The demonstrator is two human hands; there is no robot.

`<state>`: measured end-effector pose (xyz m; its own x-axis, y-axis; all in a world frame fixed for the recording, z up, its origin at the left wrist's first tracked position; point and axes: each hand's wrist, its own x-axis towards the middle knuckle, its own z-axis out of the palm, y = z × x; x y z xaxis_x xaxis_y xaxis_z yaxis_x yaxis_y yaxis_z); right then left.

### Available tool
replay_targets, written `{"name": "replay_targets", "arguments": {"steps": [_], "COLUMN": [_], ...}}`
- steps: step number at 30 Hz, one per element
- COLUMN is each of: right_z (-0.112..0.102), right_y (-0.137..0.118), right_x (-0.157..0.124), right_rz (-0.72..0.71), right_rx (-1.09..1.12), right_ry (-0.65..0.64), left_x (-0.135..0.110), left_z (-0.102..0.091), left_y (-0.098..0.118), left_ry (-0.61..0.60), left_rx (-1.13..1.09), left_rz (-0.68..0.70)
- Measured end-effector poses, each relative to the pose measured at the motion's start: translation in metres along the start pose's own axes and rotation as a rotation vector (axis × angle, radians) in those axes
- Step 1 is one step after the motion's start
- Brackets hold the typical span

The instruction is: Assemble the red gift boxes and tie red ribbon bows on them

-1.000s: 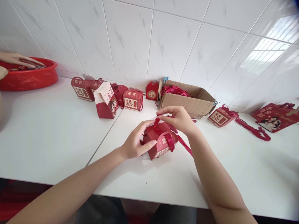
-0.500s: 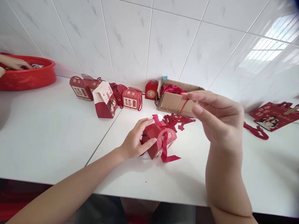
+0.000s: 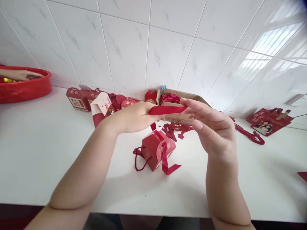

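Note:
A red ribbon (image 3: pixel 168 110) is stretched between my two hands, above a red gift box (image 3: pixel 153 143) standing on the white table. My left hand (image 3: pixel 134 116) is closed on the ribbon's left part, its fingertips partly hidden. Between the fingers of my right hand (image 3: pixel 213 127) the ribbon's other part is pinched. One ribbon tail (image 3: pixel 166 163) hangs down the box's front and bends onto the tabletop. A twisted red cord handle (image 3: pixel 136 163) loops out at the box's left side. Just behind it lie several flat red cut-out pieces (image 3: pixel 170 131).
Behind my hands, a cardboard box (image 3: pixel 199 97) holds red ribbons. Several red gift boxes (image 3: pixel 76 99) line the wall at left. Another person's hand (image 3: pixel 21 75) reaches into a red basin (image 3: pixel 28 88). Red bags (image 3: pixel 268 119) lie at right.
My left hand has left the gift box and risen to grip the ribbon, which is now stretched level between both hands. My right hand stays raised with its pinch. The view has tilted upward slightly.

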<state>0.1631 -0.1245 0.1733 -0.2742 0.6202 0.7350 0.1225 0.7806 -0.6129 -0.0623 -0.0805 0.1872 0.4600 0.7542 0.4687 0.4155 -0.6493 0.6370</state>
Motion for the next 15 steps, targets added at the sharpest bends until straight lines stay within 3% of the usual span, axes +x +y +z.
{"name": "replay_targets", "arguments": {"steps": [4,7,11,15], "right_z": [-0.004,-0.002,0.006,0.014], "right_y": [0.002,0.005,0.009,0.010], "right_x": [0.000,0.001,0.002,0.002], "right_rz": [0.022,0.034,0.070,0.056], "right_rx": [-0.005,0.009,-0.013,-0.083], "right_ry": [0.017,0.023,0.011,0.012], "left_x": [-0.008,-0.011,-0.010,-0.008], "left_z": [-0.027,-0.034,-0.028,-0.013], "left_y": [0.005,0.015,0.021,0.019], "left_ry": [-0.103,-0.201,-0.224,-0.184], "left_rx": [0.004,-0.015,-0.004,-0.053], "left_rz": [-0.186,-0.171,-0.049,-0.044]}}
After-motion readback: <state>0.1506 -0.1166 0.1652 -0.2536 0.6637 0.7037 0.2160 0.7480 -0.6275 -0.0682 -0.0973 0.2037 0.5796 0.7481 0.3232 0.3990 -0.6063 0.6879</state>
